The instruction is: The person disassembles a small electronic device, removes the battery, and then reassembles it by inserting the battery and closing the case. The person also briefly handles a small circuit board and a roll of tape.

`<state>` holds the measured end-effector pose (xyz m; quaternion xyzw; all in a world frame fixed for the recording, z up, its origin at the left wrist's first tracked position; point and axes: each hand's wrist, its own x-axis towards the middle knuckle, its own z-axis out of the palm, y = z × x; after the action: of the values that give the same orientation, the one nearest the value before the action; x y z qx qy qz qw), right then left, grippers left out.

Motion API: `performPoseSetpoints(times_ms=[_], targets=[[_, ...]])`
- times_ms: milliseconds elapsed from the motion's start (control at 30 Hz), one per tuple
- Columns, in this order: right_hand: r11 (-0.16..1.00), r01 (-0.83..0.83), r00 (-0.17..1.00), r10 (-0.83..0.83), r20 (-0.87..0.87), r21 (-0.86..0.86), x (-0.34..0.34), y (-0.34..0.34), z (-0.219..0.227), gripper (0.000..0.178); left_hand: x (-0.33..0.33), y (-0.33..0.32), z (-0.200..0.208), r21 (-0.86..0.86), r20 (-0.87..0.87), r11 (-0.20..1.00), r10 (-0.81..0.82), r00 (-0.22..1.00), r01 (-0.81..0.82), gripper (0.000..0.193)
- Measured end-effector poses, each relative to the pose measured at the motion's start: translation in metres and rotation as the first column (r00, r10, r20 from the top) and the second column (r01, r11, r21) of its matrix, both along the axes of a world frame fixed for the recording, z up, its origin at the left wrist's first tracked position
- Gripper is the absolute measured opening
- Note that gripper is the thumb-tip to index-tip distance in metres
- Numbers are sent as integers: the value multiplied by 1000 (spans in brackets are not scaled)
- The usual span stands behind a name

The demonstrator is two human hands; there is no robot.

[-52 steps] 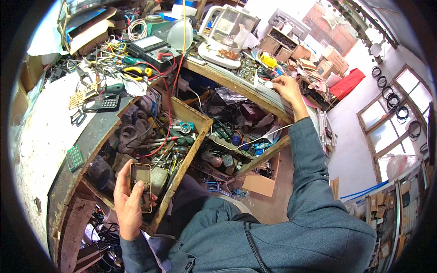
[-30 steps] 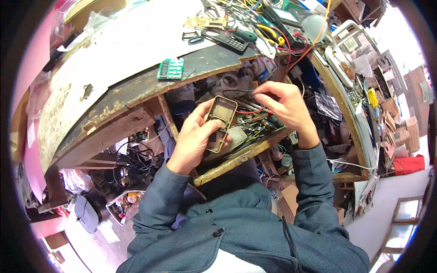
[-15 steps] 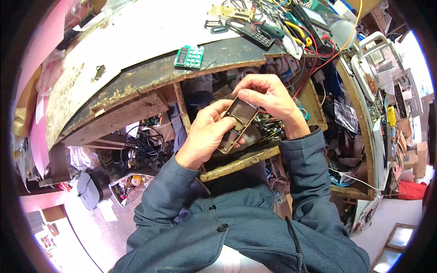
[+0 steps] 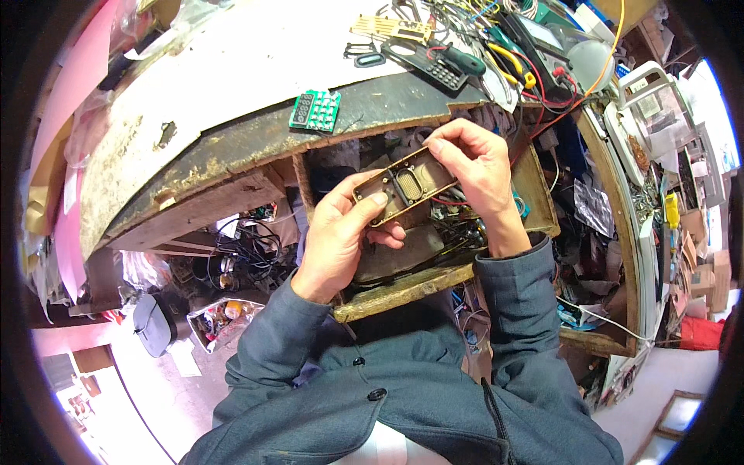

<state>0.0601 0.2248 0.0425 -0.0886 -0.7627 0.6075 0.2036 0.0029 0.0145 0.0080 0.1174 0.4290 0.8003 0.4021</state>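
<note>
Nearest, the person's grey-blue jacket sleeves rose towards an open wooden drawer crammed with wires; above it the left hand clamped the near-left end of a flat, brown, rectangular device casing, thumb on its face, while the right hand pinched the far-right end; the casing sat between them, tilted. A slip of either grip could have dropped it into the tangled drawer, where it might snag on red wire. Farther off lay a small green keypad board and a black calculator on the worn bench; the casing's underside stayed hidden, and its centre part was hard to make out.
</note>
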Motion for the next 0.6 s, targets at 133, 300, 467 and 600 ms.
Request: performPoseSetpoints(times_ms=[133,300,467,600], targets=[[996,8,999,-5,-40,85,2,-7,1,8,0,0,-2,13,16,1000,-12,1000,12,42],[994,-6,999,12,-50,113,2,-9,0,8,0,-3,5,5,25,999,-45,999,45,49],[989,-43,993,58,-104,143,3,-10,-3,9,0,-4,5,28,71,998,-61,996,59,48],[987,-62,992,77,-104,146,2,-12,-2,10,-3,-7,3,49,116,996,-83,990,78,48]])
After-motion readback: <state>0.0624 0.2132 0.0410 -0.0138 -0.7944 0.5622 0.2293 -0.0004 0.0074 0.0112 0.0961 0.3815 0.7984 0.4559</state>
